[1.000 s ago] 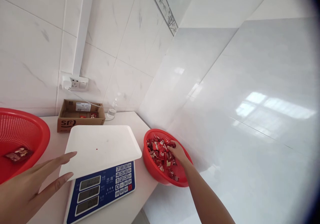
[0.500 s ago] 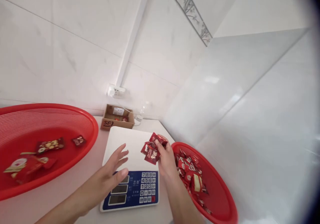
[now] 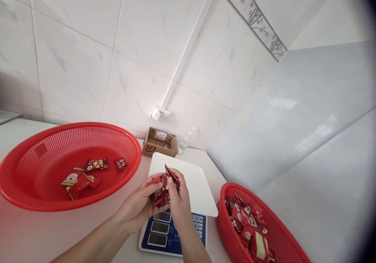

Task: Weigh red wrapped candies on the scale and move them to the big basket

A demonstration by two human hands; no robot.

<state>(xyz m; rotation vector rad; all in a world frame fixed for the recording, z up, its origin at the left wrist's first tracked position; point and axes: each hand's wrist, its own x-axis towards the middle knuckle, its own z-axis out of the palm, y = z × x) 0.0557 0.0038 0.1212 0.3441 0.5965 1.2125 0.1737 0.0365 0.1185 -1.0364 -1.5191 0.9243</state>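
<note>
My left hand (image 3: 142,206) and my right hand (image 3: 179,200) meet above a digital weighing scale. Between them is a bunch of small red snack packets (image 3: 162,195), gripped by the fingers of both hands. Under the hands lies the scale's white pan (image 3: 199,184), and its blue keypad panel (image 3: 173,249) shows partly below my wrists. At the left, a red plastic basket (image 3: 35,200) holds several red packets (image 3: 84,176). To the right, a second red basket (image 3: 232,231) is heaped with similar packets (image 3: 248,224).
Behind the scale stands a small cardboard box (image 3: 149,148) with a few items in it. A clear plastic bottle (image 3: 185,140) is beside it. A wall socket (image 3: 161,114) with a plug sits on the tiled wall above the white table (image 3: 129,188).
My left hand, empty and spread before, has come over to the right hand and now grips the packets too. The view has shifted left, showing more of the left basket.
</note>
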